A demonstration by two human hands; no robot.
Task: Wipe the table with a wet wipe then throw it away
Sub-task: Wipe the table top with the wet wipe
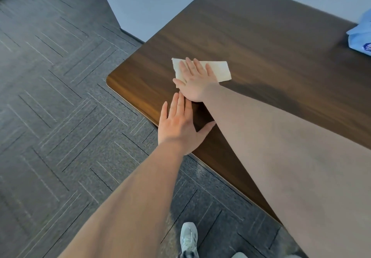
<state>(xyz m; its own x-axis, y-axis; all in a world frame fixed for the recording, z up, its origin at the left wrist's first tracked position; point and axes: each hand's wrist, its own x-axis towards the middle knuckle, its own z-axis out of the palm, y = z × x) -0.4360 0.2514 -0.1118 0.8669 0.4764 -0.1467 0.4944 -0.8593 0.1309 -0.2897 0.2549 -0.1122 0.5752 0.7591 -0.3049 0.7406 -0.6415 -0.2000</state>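
Note:
A white wet wipe (pixel 219 70) lies flat on the dark wooden table (pixel 251 43), near the table's left corner. My right hand (pixel 195 81) presses flat on the wipe with fingers spread, covering its left half. My left hand (pixel 178 125) rests flat on the table's near edge just below the right hand, fingers together and thumb out, holding nothing. No bin is in view.
A blue wet-wipe pack (pixel 360 35) sits at the table's far right edge. Grey patterned carpet (pixel 60 97) covers the floor to the left. A pale wall (pixel 152 3) stands behind the table. My shoe (pixel 188 237) is on the carpet by the table's near edge.

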